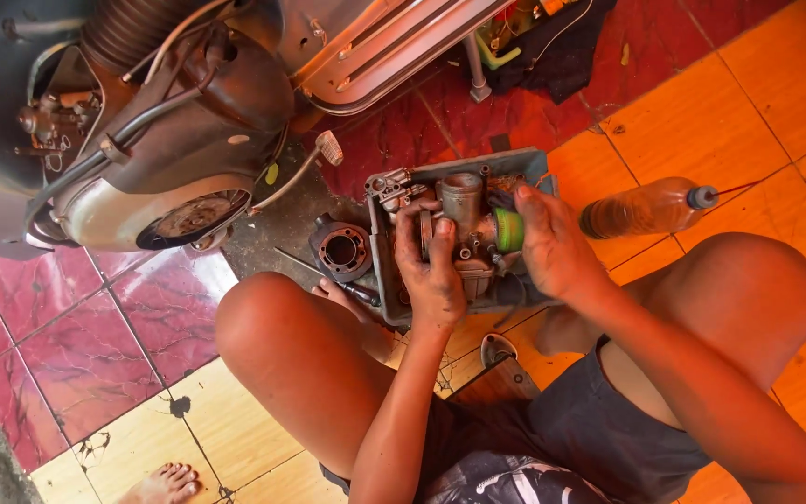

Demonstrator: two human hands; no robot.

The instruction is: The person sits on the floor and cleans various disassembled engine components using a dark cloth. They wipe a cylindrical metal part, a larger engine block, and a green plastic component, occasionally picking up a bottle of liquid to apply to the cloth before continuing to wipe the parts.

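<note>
I am squatting on the tiled floor (748,84) with my knees spread, and both my hands are down in the grey metal tray (515,166) that sits on the floor between them. My left hand (433,271) is greasy and wrapped around the carburettor (464,210), fingers curled over its left side so the metal body stands upright in the tray against my palm. My right hand (552,245) is on the carburettor's right side, fingers closed over a small green cap-like piece (508,230) that sticks out of it; I cannot tell how tightly I have it pinched. The two hands are close together, only the carburettor body between them. Just left of the tray lies a dark round cylinder part (340,250) with an open bore, resting on the floor, and a thin metal tool (314,271) lies beside it with its dark handle running in under my left wrist. To the right of the tray a plastic bottle (646,207) of brownish liquid lies on its side on the orange tiles, its cap pointing away from the tray. Up and to the left of the tray is the scooter engine (170,140), with its round fan cover, hoses and a kick lever reaching toward the tray. Beyond the tray's far edge a dark cloth (562,51) lies heaped on the red tiles.
</note>
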